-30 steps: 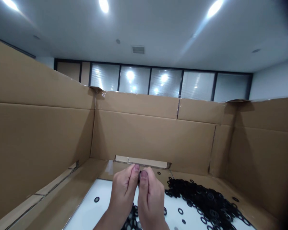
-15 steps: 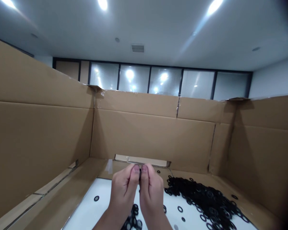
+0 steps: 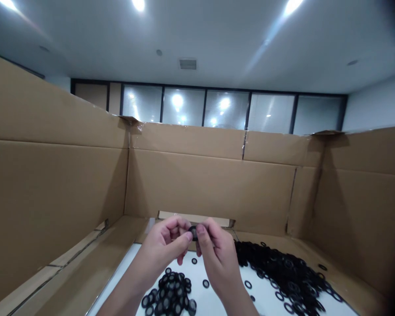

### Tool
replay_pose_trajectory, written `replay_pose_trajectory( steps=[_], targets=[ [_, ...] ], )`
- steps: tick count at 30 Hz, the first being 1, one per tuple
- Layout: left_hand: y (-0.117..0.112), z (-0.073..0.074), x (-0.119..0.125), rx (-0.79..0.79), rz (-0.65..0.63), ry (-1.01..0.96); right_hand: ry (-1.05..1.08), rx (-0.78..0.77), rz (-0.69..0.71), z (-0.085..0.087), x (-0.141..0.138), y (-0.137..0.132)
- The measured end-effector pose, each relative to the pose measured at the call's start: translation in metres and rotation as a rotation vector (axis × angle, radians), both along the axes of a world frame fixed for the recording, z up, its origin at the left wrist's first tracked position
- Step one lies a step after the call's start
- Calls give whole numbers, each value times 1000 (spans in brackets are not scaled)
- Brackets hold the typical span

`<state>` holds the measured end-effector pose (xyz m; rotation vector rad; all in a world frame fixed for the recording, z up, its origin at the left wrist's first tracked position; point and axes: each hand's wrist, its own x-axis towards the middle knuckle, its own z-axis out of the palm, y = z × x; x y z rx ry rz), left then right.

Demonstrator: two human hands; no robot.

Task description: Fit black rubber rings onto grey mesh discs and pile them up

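Note:
A small round black piece (image 3: pixel 194 233) with a greyish centre is held up between my two hands, above the white board (image 3: pixel 217 267). My left hand (image 3: pixel 169 241) pinches its left side between thumb and fingers. On the other side, my right hand (image 3: pixel 219 252) grips it with the thumb in front and the fingers behind. Below my hands lies a heap of round black pieces with grey centres (image 3: pixel 171 292). A larger heap of thin black rings (image 3: pixel 283 274) spreads out to the right of my right hand.
Tall cardboard walls (image 3: pixel 210 188) surround the work area on the left, far side and right. A slot (image 3: pixel 197 218) is cut low in the far wall. Loose rings (image 3: pixel 248 284) lie scattered on the board, and one ring (image 3: pixel 322 267) rests on cardboard at the right.
My hands have turned and opened out from thumbs pressed side by side, so the black piece between them now shows its face. The left heap is less covered by my arms.

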<state>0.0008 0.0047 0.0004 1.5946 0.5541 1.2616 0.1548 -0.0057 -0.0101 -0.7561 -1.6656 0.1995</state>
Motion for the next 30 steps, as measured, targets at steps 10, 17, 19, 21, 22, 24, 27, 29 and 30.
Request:
replay_pose_trajectory(
  steps=[10,17,19,21,22,24,27,29,30],
  targets=[
    [5,0,-6,-32,-75,56,-391,-44,129,18,23,-12],
    [5,-2,-2,-91,-92,55,-371,-1,30,18,19,-11],
    [6,-2,-2,-93,-83,54,-374,-13,49,18,21,-12],
    [6,-2,-2,-89,-77,49,-387,-31,84,19,24,-13],
    [6,-2,-2,-88,-75,46,-393,-36,93,19,25,-14],
    [7,-3,-2,-89,-79,45,-393,-25,86,18,26,-13],
    [7,-3,-2,-88,-83,55,-365,30,46,17,24,-11],
    [7,-3,-3,-93,-80,58,-345,65,20,15,21,-9],
    [7,-3,-3,-94,-80,53,-340,73,10,14,21,-9]
  ],
)
